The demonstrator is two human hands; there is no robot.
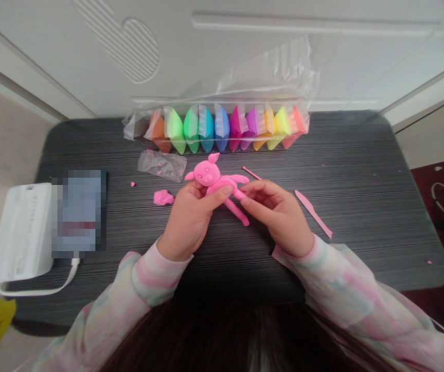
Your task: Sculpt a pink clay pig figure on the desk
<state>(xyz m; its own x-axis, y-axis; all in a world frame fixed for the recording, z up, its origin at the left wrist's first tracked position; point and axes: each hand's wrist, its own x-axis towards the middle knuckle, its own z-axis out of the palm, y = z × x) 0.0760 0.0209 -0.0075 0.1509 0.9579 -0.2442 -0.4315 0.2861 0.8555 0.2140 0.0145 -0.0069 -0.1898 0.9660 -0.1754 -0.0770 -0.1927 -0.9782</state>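
A pink clay pig figure [207,173] with ears, a snout and long thin limbs is held above the table, tilted toward the upper left. My left hand [191,216] grips its body, thumb across the front. With thumb and fingers, my right hand [279,213] pinches one of its legs; the other leg hangs free between the hands. Left of my left hand lies a lump of pink clay [163,197]. A pink modelling knife [314,214] rests to the right of my right hand, and a thin pink tool [251,172] lies just beyond it.
Along the back of the dark table [377,206] stands a clear bag with several coloured clay packets [222,129]. A crumpled clear wrapper [162,165] lies before it. At left are a white power bank [22,232] and a cabled phone [78,212]. Behind is a white panel [206,57].
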